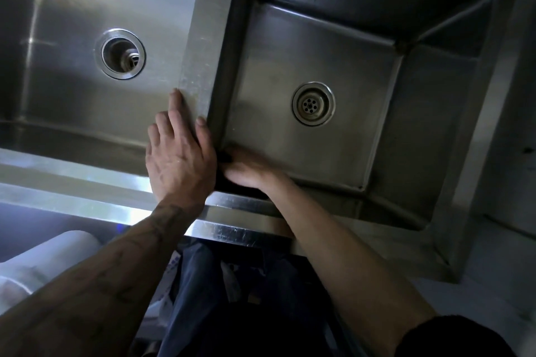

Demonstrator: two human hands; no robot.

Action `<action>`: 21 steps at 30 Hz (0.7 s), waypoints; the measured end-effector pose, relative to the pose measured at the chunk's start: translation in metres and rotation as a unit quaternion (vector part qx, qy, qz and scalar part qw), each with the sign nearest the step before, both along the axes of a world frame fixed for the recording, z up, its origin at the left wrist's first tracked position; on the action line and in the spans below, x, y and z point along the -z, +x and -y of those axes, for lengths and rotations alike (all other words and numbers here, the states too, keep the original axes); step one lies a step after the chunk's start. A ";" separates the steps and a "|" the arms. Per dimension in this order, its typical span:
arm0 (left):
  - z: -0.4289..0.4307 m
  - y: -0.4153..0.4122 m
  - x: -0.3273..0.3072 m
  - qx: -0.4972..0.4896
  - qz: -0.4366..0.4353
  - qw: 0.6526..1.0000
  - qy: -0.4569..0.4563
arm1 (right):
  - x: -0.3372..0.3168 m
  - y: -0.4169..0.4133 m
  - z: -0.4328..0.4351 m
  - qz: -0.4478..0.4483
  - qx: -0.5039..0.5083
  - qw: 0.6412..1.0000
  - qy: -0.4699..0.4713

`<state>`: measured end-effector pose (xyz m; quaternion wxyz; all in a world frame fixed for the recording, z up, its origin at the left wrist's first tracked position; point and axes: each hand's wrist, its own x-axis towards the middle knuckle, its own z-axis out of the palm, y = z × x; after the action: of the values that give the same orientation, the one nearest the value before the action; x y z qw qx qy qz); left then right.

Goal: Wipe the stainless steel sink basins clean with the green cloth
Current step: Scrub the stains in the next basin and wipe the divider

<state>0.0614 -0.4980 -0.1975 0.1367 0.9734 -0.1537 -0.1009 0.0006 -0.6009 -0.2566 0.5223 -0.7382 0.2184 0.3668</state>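
Far left of the divider (200, 52), low by the front rim (232, 229), you have a pale rolled object (43, 264); what it is, the blur does not let you tell. The left basin (72, 90) lies wide and bare to the left of the divider, with its open drain (123, 53) set well clear of every wall.

Your left hand (179, 153) is released. It lies flat on the near end of the divider, fingers straight, the thumb on the divider's right edge.

Just right of the divider, in the near corner of the right basin (348, 153), sits the cloth (223, 175). It looks dark here and is pushed against the divider's wall. Your right hand (249, 166) lies on it, blurred, and you cannot tell whether the fingers grip it or only press it.

Further right of the divider the floor runs bare around the strainer drain (313, 103) up to the steep, shadowed back and right walls.
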 end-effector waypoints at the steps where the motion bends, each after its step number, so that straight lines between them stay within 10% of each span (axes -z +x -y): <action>1: 0.000 0.000 0.000 0.000 0.000 1.000 0.001 | -0.013 -0.007 0.002 0.022 0.002 1.000 -0.002; 14: 0.000 -0.001 0.000 0.002 0.010 1.000 -0.009 | -0.009 -0.203 0.153 -0.182 0.023 0.973 -0.139; 21: -0.002 -0.001 0.003 0.003 0.030 0.999 -0.023 | -0.002 -0.146 0.113 -0.142 0.048 0.984 -0.094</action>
<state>0.0600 -0.4964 -0.2003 0.1537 0.9721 -0.1632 -0.0690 -0.1451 -0.7143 -0.2550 0.4309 -0.7131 0.3592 0.4203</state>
